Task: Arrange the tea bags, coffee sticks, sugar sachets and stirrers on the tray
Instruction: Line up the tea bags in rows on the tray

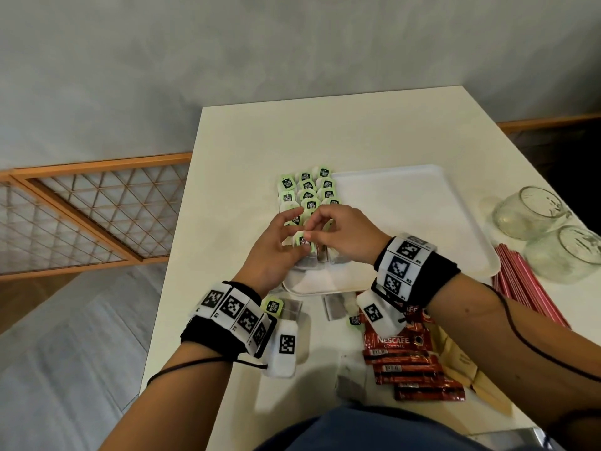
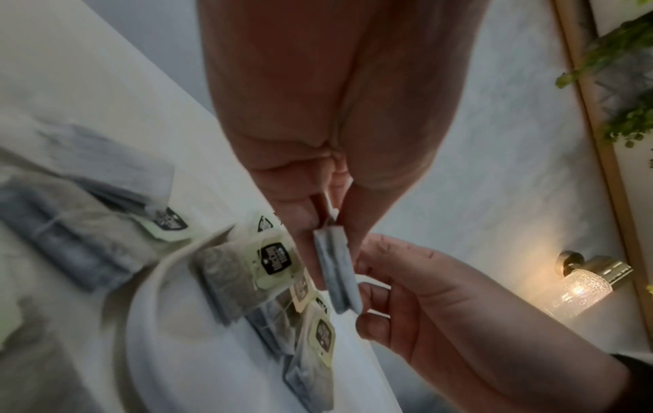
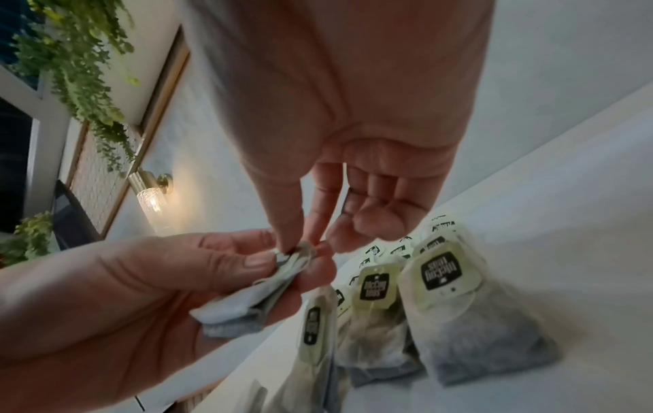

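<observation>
A white tray (image 1: 406, 216) lies mid-table, with rows of green-tagged tea bags (image 1: 309, 190) along its left side. Both hands meet just above the near end of those rows. My left hand (image 1: 297, 245) pinches one tea bag (image 1: 304, 244) between thumb and fingers, and in the left wrist view the tea bag (image 2: 335, 268) hangs edge-on. My right hand (image 1: 310, 234) pinches its top end, and the right wrist view shows thumb and forefinger closed on the tea bag (image 3: 247, 304). Red coffee sticks (image 1: 409, 362), tan sugar sachets (image 1: 468, 369) and red stirrers (image 1: 527, 288) lie on the table.
Two glass jars (image 1: 533, 213) (image 1: 569, 252) lie on their sides at the right, beside the tray. Loose tea bags (image 1: 283, 307) (image 1: 338, 307) sit between the tray and the table's near edge. The table's left edge runs close to my left wrist.
</observation>
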`<action>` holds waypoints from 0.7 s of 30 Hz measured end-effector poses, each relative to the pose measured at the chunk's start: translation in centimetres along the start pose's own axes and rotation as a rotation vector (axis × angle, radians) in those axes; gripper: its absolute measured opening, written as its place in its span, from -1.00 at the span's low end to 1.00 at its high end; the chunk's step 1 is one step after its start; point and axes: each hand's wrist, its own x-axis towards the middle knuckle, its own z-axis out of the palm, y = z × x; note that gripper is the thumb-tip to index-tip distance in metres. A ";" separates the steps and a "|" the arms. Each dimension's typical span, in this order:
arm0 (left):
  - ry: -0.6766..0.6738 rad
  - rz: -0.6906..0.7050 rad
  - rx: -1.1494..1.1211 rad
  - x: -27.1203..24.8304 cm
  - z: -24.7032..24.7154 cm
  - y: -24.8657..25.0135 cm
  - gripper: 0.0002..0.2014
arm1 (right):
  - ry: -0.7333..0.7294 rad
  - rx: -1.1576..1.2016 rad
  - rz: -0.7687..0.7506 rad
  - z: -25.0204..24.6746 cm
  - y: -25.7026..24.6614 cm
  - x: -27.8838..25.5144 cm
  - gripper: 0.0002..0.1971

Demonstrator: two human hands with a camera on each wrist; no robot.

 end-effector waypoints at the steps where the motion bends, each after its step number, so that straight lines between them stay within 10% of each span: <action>1: 0.001 0.001 0.001 -0.1 0.0 0.1 -0.41 | -0.017 0.015 0.008 -0.1 0.0 0.0 -0.94; 21: 0.236 -0.054 0.361 -0.3 -4.3 -1.1 -0.85 | -0.226 -0.127 0.106 -1.4 1.9 -0.5 -0.90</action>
